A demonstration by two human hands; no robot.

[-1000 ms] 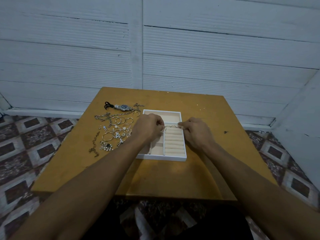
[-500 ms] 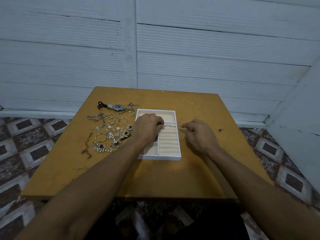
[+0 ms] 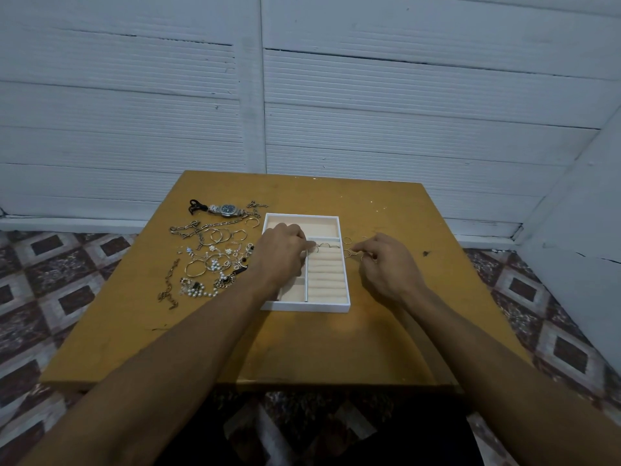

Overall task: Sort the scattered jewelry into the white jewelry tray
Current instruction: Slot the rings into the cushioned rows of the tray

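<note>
A square wooden table (image 3: 386, 210) with a worn yellow-brown top fills the middle of the view, scuffed pale toward 6 o'clock and marked by a small dark spot (image 3: 426, 253) at about 3 o'clock. Behind it, at 12 o'clock, stands a wall of white horizontal boards (image 3: 403, 95). Patterned floor tiles (image 3: 50, 280) in brown and grey squares spread out at 9 and 3 o'clock.

The jewelry tray (image 3: 304, 307) has a white frame and a pale peach lining, and sits on a mustard-yellow table (image 3: 302, 344). Left of the tray, the scattered jewelry (image 3: 208, 260) is silver and gold with white pearls, and the watch (image 3: 228, 209) has a dark face. Beyond the tray the wall (image 3: 369, 95) is white with horizontal ribbing. Beside the table, the floor tiles (image 3: 50, 284) show maroon, grey and white squares.
</note>
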